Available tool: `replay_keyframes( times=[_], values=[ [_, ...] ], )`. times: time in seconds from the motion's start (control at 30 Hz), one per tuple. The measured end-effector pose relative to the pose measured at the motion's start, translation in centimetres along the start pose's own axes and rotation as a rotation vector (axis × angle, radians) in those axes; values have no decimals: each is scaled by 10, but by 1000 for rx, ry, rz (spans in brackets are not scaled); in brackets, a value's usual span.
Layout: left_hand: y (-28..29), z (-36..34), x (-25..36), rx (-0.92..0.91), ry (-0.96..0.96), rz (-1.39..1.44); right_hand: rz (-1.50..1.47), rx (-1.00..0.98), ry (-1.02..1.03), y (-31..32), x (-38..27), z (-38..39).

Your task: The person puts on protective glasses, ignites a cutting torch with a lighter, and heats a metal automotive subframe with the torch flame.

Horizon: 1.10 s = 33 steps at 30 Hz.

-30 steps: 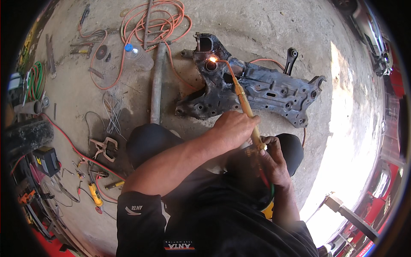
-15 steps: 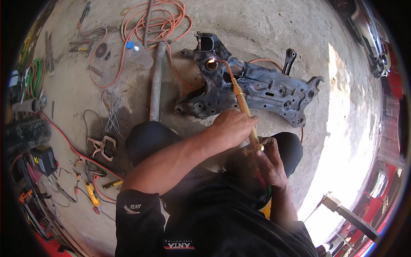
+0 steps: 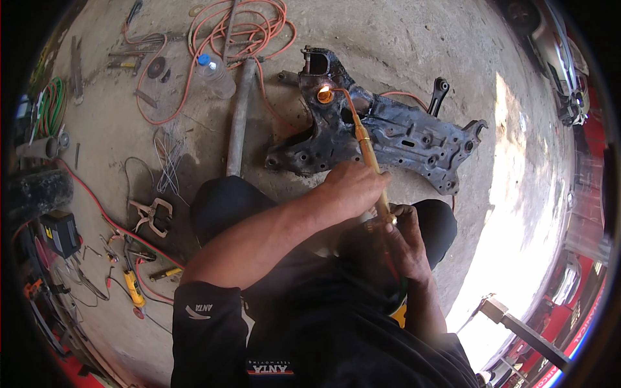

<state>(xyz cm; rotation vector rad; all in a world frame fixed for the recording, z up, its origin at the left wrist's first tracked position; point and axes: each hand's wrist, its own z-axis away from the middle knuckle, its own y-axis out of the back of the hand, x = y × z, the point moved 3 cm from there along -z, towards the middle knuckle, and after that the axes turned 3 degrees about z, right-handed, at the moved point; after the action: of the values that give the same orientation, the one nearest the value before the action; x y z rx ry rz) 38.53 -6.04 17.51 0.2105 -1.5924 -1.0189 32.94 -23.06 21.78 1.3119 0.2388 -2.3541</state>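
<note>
From my remote seat I counted one black metal subframe (image 3: 388,139) on the concrete, one brass torch (image 3: 365,145) with a single flame at its tip, and two hands on it: one left hand (image 3: 352,191) and one right hand (image 3: 404,242). I saw one orange hose coil (image 3: 242,29), one clear plastic bottle (image 3: 213,74), one grey metal pipe (image 3: 238,123), one pair of locking pliers (image 3: 152,213), one yellow-handled tool (image 3: 134,288), one green cable coil (image 3: 53,107) and one bundle of thin wire (image 3: 169,158).
</note>
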Motion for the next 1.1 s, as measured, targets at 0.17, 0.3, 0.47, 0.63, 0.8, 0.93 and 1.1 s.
replay_keyframes(
  times=[0.17,0.3,0.47,0.63,0.8,0.93,1.1],
  values=[
    [0,2,0,-1,14,-6,-5,1,3,-3,3,1],
    [-2,4,-1,22,-7,13,52,-8,18,-4,4,2],
    [-4,4,-4,24,5,10,7,-14,32,-6,7,2],
    [-5,5,-4,22,4,-9,7,-16,29,-7,10,1],
    [-3,5,-3,7,-8,-23,43,6,-3,-7,10,2],
    [-3,4,-3,2,9,-32,43,-16,13,-7,9,1],
    [-3,3,-4,6,-4,-12,62,6,-14,-7,10,0]
  ],
)
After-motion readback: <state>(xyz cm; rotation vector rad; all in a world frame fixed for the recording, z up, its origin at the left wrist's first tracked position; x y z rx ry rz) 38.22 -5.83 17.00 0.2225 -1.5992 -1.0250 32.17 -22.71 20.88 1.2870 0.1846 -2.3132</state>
